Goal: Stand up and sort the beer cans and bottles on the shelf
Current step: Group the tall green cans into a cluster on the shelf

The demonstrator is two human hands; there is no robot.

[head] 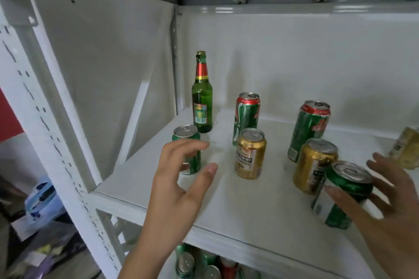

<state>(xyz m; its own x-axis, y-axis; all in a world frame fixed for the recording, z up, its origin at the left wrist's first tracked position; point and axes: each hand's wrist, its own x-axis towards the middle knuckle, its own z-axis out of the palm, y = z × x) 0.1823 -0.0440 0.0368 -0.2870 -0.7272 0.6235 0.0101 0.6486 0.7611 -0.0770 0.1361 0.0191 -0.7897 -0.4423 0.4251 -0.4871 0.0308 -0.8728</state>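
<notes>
- Head view: a white metal shelf [226, 208] carries one bottle and several cans, all upright.
- The green glass beer bottle [202, 97] stands near the shelf's back left corner, its neck wrapped in red and gold.
- A short green can [189, 142] stands near the left edge, just in front of the bottle.
- The left hand [181, 179] reaches in at this can with fingers spread and relaxed; its fingers cross in front of the can, but whether they touch it I cannot tell. The hand holds nothing.
- A tall green can with a red rim [246, 115] stands mid-shelf toward the back, and a short gold can [250, 154] stands just in front of it.
- A second tall green can with a red rim [309, 129] stands further right, toward the back.
- Another gold can [313, 165] stands just in front of it, and a green can [342, 190] stands near the front edge, close against this gold can.
- The right hand [390, 206] is open, fingers spread around the front green can, not clasping it.
- A blurred yellowish container [407, 147] sits at the right edge of the view.
- More cans [204, 265] show on the lower shelf beneath.
</notes>
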